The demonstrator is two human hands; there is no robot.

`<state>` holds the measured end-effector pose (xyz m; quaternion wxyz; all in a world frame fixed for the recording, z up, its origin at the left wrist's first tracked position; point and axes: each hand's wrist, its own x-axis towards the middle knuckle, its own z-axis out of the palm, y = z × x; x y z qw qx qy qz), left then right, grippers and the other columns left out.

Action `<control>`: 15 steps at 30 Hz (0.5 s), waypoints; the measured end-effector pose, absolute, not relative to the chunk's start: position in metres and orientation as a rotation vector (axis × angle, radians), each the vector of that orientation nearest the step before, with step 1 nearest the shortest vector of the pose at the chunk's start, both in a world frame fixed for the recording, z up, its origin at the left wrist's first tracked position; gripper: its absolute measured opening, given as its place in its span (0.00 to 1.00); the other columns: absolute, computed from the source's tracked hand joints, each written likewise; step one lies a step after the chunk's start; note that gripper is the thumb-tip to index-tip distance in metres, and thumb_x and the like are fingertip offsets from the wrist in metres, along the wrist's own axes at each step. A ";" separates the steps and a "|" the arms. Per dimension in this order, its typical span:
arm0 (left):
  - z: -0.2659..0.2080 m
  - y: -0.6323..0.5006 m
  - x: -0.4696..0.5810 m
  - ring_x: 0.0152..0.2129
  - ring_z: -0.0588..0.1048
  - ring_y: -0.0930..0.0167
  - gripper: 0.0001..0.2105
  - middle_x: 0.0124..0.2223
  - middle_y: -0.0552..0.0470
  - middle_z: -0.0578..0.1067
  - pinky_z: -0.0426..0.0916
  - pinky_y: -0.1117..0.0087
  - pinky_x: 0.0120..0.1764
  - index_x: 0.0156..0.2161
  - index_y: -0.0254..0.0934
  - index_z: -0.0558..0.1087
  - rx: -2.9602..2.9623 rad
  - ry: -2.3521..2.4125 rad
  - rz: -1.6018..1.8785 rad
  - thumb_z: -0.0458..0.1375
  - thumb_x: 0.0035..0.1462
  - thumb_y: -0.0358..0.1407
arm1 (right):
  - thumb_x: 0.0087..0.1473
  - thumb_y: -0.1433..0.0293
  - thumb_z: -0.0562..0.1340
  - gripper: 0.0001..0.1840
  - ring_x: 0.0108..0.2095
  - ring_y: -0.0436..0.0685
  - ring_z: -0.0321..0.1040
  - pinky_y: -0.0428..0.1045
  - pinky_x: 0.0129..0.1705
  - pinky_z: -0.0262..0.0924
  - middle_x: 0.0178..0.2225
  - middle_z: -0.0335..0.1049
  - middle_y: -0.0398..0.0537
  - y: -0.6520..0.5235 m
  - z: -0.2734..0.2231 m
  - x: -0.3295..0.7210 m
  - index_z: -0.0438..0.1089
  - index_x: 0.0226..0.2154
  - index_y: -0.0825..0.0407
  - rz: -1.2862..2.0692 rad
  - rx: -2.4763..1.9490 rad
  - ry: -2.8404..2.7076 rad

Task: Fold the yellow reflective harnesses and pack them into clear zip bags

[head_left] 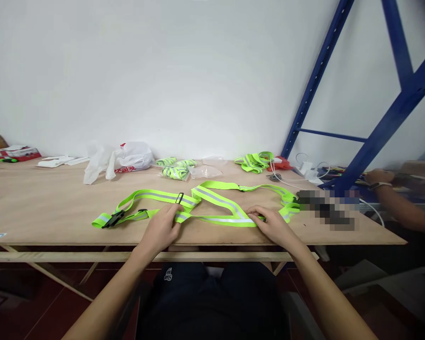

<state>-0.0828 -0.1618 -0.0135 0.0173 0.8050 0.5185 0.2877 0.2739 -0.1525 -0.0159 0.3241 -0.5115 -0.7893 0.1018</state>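
A neon-yellow reflective harness [219, 199] with silver stripes lies spread over the wooden table. My left hand [163, 225] closes on its strap left of the middle, just below a black slide buckle [179, 198]. With thumb and fingers together, my right hand [271, 225] pinches the lower strap near the junction of two bands; a small dark piece shows by the fingers. At the harness's left end sits a black clip buckle [114, 219], with a strap adjuster [142, 211] beside it. The right end runs towards a pixelated dark area.
Along the wall are a white plastic bag [136, 156], bagged reflective straps [177, 171], a clear bag [207, 171] and another bundle of straps [254, 162]. A blue metal frame [382, 120] rises at right. Beyond it is another person's arm [398, 203].
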 end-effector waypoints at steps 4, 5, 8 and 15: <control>-0.013 -0.159 -0.092 0.48 0.72 0.59 0.20 0.49 0.45 0.75 0.68 0.60 0.48 0.47 0.39 0.69 2.552 1.589 0.957 0.48 0.48 0.24 | 0.61 0.61 0.55 0.13 0.41 0.62 0.76 0.54 0.43 0.67 0.40 0.79 0.48 -0.151 -0.016 0.275 0.73 0.35 0.47 0.287 -1.325 -2.083; -0.013 -0.158 -0.093 0.48 0.72 0.58 0.21 0.49 0.45 0.74 0.67 0.59 0.49 0.47 0.39 0.69 2.569 1.608 0.960 0.49 0.47 0.24 | 0.62 0.61 0.55 0.13 0.41 0.62 0.76 0.54 0.43 0.67 0.40 0.79 0.48 -0.151 -0.016 0.274 0.73 0.35 0.47 0.295 -1.324 -2.081; -0.011 -0.158 -0.094 0.47 0.71 0.56 0.21 0.48 0.46 0.75 0.65 0.55 0.50 0.47 0.40 0.70 2.598 1.701 0.941 0.50 0.46 0.24 | 0.62 0.61 0.55 0.13 0.40 0.62 0.76 0.54 0.42 0.67 0.38 0.79 0.48 -0.151 -0.018 0.274 0.73 0.35 0.47 0.305 -1.320 -2.068; -0.011 -0.157 -0.100 0.49 0.72 0.56 0.20 0.52 0.44 0.75 0.66 0.55 0.51 0.52 0.38 0.69 2.574 1.654 0.840 0.51 0.53 0.31 | 0.61 0.60 0.56 0.13 0.39 0.62 0.74 0.54 0.41 0.67 0.37 0.79 0.49 -0.150 -0.018 0.277 0.73 0.33 0.47 0.242 -1.331 -2.059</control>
